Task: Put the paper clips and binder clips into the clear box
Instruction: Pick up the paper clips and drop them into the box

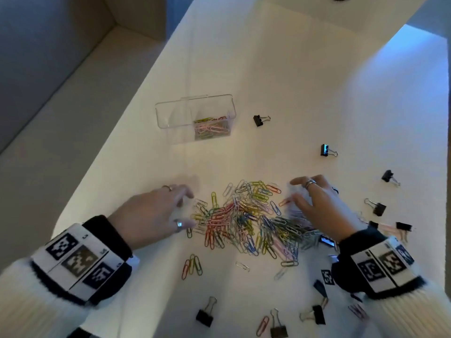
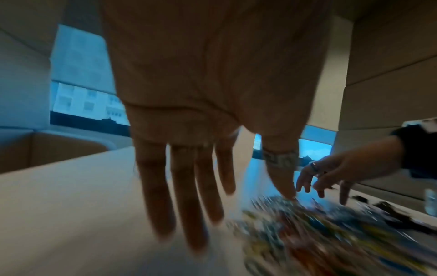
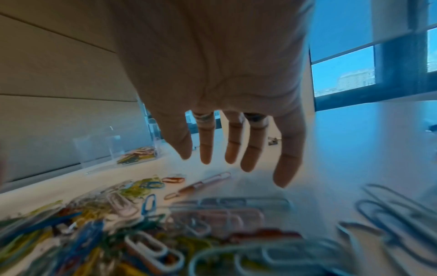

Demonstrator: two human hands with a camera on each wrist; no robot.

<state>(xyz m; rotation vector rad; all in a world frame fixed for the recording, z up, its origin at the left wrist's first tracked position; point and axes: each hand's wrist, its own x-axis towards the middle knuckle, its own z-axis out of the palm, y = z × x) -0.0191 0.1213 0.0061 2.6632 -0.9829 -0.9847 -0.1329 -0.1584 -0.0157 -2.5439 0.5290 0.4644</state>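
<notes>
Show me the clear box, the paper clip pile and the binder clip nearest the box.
clear box [image 1: 170,113], head view, empty left half.
paper clip pile [image 1: 244,215], head view, pile's middle.
binder clip [image 1: 257,120], head view, black body.

sleeves: white knit | cuffs: black | wristbands: black-white markers | rings: silver

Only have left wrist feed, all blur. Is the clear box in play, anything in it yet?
Observer: Yes. The clear box stands beyond the pile with coloured paper clips already in its right part.
Operator: Binder clips in it?
Observer: None that I can see. Several lie loose on the table, one black binder clip just right of the box.
Operator: Right hand holding anything?
Observer: No. The right hand is spread open over the paper clip pile, fingers straight.
</notes>
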